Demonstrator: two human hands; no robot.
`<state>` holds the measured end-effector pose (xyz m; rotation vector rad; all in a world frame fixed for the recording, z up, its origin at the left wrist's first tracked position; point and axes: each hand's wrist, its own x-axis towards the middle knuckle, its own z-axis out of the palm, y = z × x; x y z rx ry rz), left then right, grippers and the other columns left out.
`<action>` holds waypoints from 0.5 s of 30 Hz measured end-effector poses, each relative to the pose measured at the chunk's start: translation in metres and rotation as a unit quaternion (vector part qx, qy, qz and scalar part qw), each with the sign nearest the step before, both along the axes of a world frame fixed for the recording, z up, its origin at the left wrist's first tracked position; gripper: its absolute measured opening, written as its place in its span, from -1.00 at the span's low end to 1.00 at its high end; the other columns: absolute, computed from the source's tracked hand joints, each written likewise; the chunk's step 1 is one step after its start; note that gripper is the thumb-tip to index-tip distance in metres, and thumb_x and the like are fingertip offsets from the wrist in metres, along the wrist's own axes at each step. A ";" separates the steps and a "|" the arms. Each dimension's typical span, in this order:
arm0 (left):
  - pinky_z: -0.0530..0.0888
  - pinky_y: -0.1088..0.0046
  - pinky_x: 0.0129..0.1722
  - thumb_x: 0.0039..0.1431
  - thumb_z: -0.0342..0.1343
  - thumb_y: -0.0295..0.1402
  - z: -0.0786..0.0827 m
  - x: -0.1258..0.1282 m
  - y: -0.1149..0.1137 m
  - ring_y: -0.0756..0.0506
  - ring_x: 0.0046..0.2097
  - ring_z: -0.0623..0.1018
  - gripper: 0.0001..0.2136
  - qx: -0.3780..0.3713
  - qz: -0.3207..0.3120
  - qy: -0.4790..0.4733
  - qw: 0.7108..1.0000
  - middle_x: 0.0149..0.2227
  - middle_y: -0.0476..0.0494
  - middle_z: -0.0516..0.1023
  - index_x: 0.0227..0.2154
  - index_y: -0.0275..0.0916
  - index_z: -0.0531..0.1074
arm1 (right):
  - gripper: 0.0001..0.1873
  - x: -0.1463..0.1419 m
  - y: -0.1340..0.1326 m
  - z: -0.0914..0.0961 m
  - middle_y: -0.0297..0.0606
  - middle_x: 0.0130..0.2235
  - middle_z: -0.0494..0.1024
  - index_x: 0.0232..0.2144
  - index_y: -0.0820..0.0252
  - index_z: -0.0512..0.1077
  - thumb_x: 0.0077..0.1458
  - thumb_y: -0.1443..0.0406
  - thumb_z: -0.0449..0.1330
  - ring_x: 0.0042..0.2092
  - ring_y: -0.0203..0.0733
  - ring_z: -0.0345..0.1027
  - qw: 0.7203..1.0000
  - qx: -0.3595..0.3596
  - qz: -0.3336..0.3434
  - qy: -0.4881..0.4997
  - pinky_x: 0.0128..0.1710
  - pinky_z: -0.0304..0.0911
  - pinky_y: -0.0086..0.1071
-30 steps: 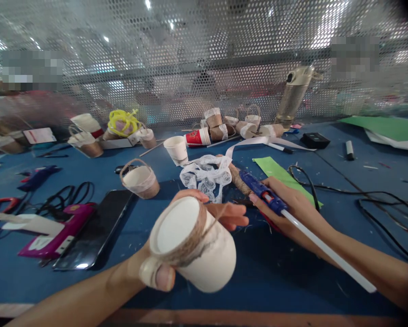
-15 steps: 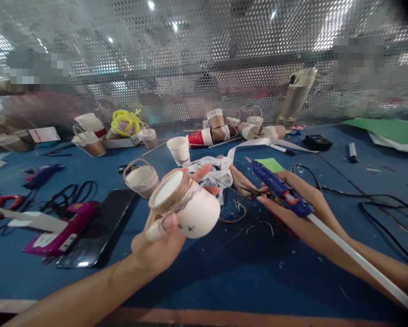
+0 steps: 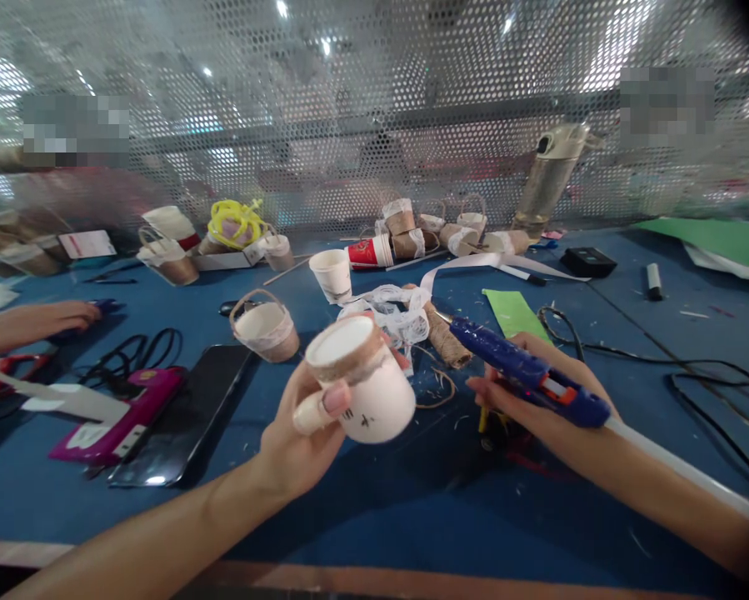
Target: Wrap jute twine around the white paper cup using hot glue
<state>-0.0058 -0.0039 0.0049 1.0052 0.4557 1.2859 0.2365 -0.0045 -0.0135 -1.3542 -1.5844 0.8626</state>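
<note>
Our paper cup (image 3: 374, 398), its base ringed with twine, lies tipped sideways in our left hand (image 3: 296, 437), whose fingers curl round it above the surface (image 3: 411, 508). Our right hand (image 3: 524, 408) is clenched on the blue glue gun (image 3: 524, 372), with the nozzle pointing toward the left hand but clear of the cup. Beyond both hands lie a twine spool (image 3: 447, 340) and white lace (image 3: 390, 307). Left of the cup stands a handled cup basket (image 3: 267, 329), and a phone (image 3: 183, 412) lies nearer.

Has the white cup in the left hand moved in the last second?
Yes. The cup in the left hand has moved up and away from the camera, closer to the lace, judged against the black phone, which has stayed put.
</note>
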 end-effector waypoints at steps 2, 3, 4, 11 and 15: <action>0.48 0.27 -0.13 -0.04 0.29 -0.23 -0.003 -0.001 -0.002 -0.26 -0.07 0.56 -0.46 -0.015 -0.073 0.026 0.997 -0.07 -0.18 0.58 0.06 -0.16 0.41 | -0.76 0.000 -0.002 -0.002 -0.37 -0.43 0.48 -0.40 0.08 0.31 0.04 0.19 0.33 -0.44 -0.20 0.44 1.000 0.024 -0.004 0.009 -0.48 0.33 -0.38; 0.48 0.27 -0.15 -0.05 0.31 -0.24 -0.005 -0.002 -0.003 -0.27 -0.08 0.56 -0.43 -0.030 -0.105 0.037 0.993 -0.08 -0.20 0.58 0.08 -0.16 0.39 | -0.78 0.000 -0.003 -0.001 -0.37 -0.42 0.47 -0.40 0.08 0.32 0.05 0.20 0.32 -0.44 -0.21 0.41 0.999 0.039 0.001 0.003 -0.49 0.30 -0.38; 0.47 0.27 -0.16 -0.06 0.32 -0.25 -0.007 -0.002 -0.003 -0.28 -0.09 0.57 -0.41 -0.047 -0.131 0.044 0.989 -0.09 -0.20 0.58 0.10 -0.14 0.37 | -0.80 0.000 -0.005 0.000 -0.37 -0.42 0.46 -0.39 0.08 0.33 0.07 0.21 0.31 -0.44 -0.22 0.39 0.999 0.053 0.009 -0.004 -0.50 0.27 -0.38; 0.48 0.21 -0.14 0.01 0.27 -0.28 -0.010 -0.003 -0.003 -0.28 -0.13 0.59 -0.54 -0.089 -0.168 0.034 0.981 -0.10 -0.18 0.56 0.01 -0.14 0.38 | -0.83 0.003 -0.013 0.006 -0.37 -0.43 0.44 -0.44 0.09 0.32 0.12 0.40 0.23 -0.42 -0.23 0.37 0.978 0.149 0.129 0.076 -0.40 0.27 -0.33; 0.46 0.26 -0.13 0.04 0.22 -0.24 -0.007 -0.003 -0.002 -0.26 -0.13 0.59 -0.61 -0.081 -0.166 0.045 0.982 -0.14 -0.23 0.59 -0.05 -0.26 0.45 | -0.82 0.008 -0.011 0.000 -0.36 -0.45 0.40 -0.43 0.10 0.32 0.06 0.46 0.22 -0.44 -0.23 0.32 0.962 0.166 0.201 0.084 -0.44 0.21 -0.31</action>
